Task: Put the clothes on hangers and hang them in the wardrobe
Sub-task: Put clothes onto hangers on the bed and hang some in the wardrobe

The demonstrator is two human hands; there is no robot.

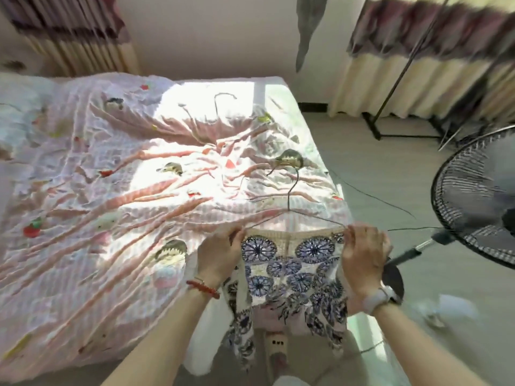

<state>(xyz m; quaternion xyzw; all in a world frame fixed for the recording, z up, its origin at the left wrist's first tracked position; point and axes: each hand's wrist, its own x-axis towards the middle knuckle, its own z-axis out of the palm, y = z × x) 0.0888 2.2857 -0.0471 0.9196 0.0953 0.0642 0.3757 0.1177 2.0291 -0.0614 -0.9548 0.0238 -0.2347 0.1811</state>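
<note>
Patterned garment (pixel 289 277): on a wire hanger (pixel 292 207), hanging at the bed (pixel 111 176) corner. Left hand (pixel 220 253) and right hand (pixel 365 257) each pinch a top corner. Second hanger (pixel 220 103), seemingly, on bed.

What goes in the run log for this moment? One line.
step: hangering | left hand, right hand: grip patterned garment on wire hanger | over bed

A: Garment (pixel 289 271) is seen white, patterned with blue-black round medallions. Bed sheet (pixel 111 176)?
B: Pink-and-white stripes, printed with cartoon figures and red bits. Curtains (pixel 434 65) are banded maroon over cream. Bracelet (pixel 203 286) red.
</note>
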